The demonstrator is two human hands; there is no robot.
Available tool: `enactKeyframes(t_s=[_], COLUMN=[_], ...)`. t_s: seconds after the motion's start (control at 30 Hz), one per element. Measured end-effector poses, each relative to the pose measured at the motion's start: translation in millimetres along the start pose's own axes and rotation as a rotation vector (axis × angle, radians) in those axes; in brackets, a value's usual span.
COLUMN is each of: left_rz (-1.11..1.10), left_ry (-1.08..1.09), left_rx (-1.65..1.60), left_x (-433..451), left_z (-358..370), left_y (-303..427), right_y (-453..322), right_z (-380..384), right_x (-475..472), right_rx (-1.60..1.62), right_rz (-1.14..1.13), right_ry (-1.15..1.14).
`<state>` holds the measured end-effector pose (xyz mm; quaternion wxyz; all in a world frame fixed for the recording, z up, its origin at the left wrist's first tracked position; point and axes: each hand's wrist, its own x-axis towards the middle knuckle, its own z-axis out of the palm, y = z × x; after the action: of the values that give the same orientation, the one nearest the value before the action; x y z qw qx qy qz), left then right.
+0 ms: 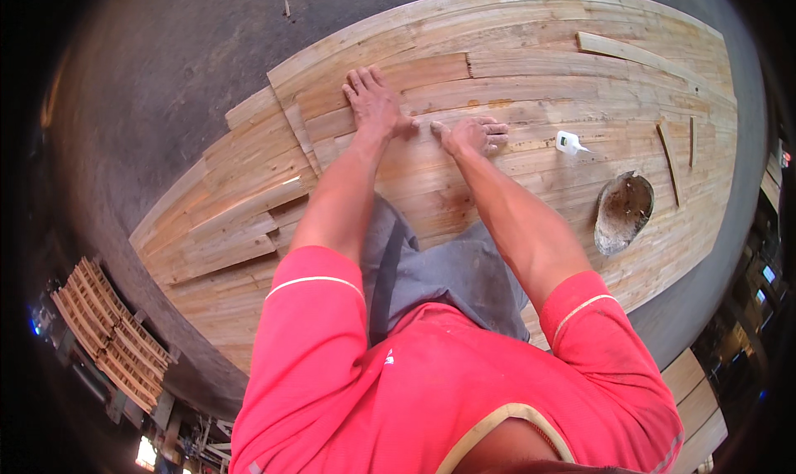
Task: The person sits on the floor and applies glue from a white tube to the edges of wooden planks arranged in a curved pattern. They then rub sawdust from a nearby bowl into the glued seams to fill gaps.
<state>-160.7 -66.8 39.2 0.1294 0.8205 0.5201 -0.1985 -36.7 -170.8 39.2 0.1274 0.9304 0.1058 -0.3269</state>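
Both my hands rest on a broad wooden panel (429, 188) built up from finger-jointed boards. My left hand (376, 106) lies palm down with its fingers apart, across the boards left of the middle. To its right my right hand (474, 135) presses on the wood, thumb out and fingers bent. Neither hand holds anything. Just beyond them, a gap with a toothed finger joint (469, 65) shows at the end of one board. A small white squeeze bottle (568, 143) with a thin nozzle lies right of my right hand.
A rough half-shell bowl (624, 214) with brown residue sits at the right. Thin wood strips (670, 163) and a loose finger-jointed strip (647, 58) lie on the panel. Raised loose boards (224, 256) are at left. Stacked slatted wood (112, 334) stands on the lower left.
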Motion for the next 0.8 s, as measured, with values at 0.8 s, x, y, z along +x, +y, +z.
enactKeyframes(t_s=[0.8], left_rz=[0.01], left_ry=[0.05], left_rx=[-0.027], left_x=[2], left_z=[14], left_y=[-4], right_y=[0], right_z=[5], right_x=[4], right_rx=[-0.024], right_rz=[-0.005], right_ry=[0.013])
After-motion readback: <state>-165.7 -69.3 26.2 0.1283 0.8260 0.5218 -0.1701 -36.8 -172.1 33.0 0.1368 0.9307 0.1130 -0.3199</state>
